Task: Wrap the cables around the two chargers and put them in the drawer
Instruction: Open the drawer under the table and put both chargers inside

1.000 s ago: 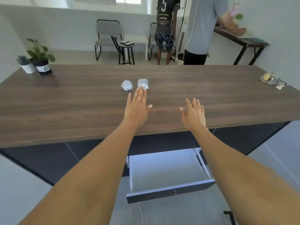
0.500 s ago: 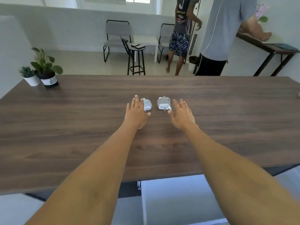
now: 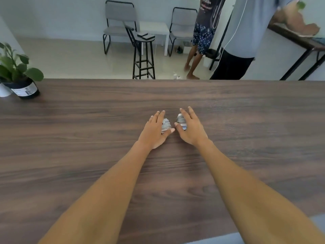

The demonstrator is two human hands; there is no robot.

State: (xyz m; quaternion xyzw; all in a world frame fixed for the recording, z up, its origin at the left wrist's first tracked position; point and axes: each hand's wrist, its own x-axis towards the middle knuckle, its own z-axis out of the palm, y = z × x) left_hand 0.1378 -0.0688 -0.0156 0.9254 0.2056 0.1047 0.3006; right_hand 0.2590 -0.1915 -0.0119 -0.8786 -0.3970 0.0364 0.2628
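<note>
Dark wood-grain bench point(image 3: 88, 138) mid-span: left hand point(image 3: 154, 131) and right hand point(image 3: 190, 131), fingers extended, cover two small white cable-wrapped chargers point(image 3: 165, 125), seemingly light, rigid, best gripped across the coils

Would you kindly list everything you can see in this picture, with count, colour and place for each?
chargers: 2, white with grey cable wound round them, side by side mid-table, one under each hand
table: 1, dark brown wood, fills the foreground
potted plants: 2, green leaves, one black pot and one white pot, table's far left corner
stool: 1, black, beyond the table, dark flat things on its seat
chairs: 2, grey with black frames, by the back wall
side table: 1, white, between the chairs
people: 2, standing far right
left hand: 1, fingers over the left charger
right hand: 1, fingers over the right charger
</note>
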